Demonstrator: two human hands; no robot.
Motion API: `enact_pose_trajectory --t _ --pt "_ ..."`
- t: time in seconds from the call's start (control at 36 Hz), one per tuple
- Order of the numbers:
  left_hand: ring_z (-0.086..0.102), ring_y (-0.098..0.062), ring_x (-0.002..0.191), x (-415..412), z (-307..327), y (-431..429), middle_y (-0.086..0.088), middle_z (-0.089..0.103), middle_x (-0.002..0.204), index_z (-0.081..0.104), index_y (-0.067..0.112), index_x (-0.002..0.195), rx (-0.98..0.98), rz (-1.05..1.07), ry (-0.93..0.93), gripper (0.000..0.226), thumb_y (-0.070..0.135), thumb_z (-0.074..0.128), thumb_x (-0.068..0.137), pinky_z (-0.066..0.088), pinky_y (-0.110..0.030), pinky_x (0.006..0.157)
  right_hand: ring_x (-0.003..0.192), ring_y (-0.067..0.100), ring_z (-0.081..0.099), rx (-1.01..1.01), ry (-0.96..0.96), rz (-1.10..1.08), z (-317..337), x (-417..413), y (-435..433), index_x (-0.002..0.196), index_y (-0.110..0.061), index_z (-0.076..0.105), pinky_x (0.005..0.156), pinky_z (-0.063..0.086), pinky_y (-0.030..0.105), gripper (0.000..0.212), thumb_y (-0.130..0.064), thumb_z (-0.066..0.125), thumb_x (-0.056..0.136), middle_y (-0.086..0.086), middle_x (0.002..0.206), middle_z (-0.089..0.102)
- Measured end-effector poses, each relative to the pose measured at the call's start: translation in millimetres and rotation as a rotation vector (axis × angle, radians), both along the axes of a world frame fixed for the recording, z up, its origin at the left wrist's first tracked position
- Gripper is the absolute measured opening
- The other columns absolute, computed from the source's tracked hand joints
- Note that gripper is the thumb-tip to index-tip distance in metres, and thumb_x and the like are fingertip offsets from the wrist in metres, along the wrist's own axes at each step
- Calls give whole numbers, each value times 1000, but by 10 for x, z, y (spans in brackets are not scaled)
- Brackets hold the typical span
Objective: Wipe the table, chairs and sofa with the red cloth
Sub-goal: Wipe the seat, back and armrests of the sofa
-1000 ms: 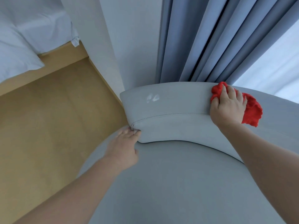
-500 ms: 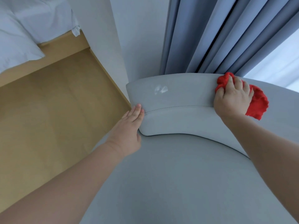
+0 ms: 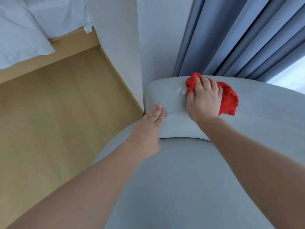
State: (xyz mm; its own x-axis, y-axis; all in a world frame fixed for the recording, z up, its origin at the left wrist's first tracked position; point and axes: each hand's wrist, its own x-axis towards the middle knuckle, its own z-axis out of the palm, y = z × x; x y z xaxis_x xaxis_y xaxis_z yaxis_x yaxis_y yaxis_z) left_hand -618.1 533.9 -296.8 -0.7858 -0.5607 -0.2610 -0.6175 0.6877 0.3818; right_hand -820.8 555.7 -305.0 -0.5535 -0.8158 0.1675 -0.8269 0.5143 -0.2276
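Under both forearms, a broad grey upholstered seat (image 3: pixel 181 179); sofa or armchair, impossible to tell. Out to the left of the left hand (image 3: pixel 148 129), wooden floor (image 3: pixel 57 113). Beyond the right hand (image 3: pixel 204 100), blue curtain (image 3: pixel 231 38), hanging close behind. Ahead of both hands, the curved backrest (image 3: pixel 165 90), with a stitched seam (image 3: pixel 175 111) along its front edge.

Left hand: fingers straight and together, laid flat against the end of the backrest at the seam, holding nothing, seemingly bracing.

Right hand: palm down over the red cloth (image 3: pixel 229 101), fingers curled into its bunched folds, gripping and pressing it onto the top of the backrest. Most of the cloth bulging out to the right of the hand, a tuft past the fingertips. Just left of the thumb, at the cloth's edge, a pale shiny smear (image 3: pixel 179 90) on the fabric.

Step in hand, by the look of it: wiping the top of the backrest. Next, probably: carry the cloth left across the smear with firm downward pressure, on to the rounded end beside the left hand, then down the front face to the cushion. No table in view, so no judging the rest of the job.
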Motion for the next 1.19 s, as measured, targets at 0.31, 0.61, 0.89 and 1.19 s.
enact_pose_trajectory --t 0.31,0.61,0.89,1.19 --pt "-10 -12 146 143 -55 -49 1 -15 159 -3 12 152 -62 -45 98 83 7 47 86 -6 -23 117 137 32 30 -37 -45 103 19 456 -97 145 -17 42 116 12 50 70 -41 18 84 3 147 43" --pt "28 -25 140 1011 -211 39 -11 34 150 40 4 140 -126 147 155 61 3 51 81 16 -27 117 107 33 58 -118 -78 488 -48 1137 -122 108 -12 70 100 40 50 42 -24 41 80 4 110 67" --pt "49 -13 117 1275 171 340 0 47 130 39 16 135 233 492 581 70 10 67 71 44 -29 97 85 10 63 -206 -1119 162 146 1893 431 102 -28 65 78 53 33 37 -3 40 93 -12 86 67" --pt "65 -2 86 1053 668 938 17 64 106 34 61 123 381 595 747 71 6 61 86 57 -26 71 67 29 54 -329 -1741 239 683 1809 1001 96 -14 72 62 40 38 32 -5 47 78 15 77 63"
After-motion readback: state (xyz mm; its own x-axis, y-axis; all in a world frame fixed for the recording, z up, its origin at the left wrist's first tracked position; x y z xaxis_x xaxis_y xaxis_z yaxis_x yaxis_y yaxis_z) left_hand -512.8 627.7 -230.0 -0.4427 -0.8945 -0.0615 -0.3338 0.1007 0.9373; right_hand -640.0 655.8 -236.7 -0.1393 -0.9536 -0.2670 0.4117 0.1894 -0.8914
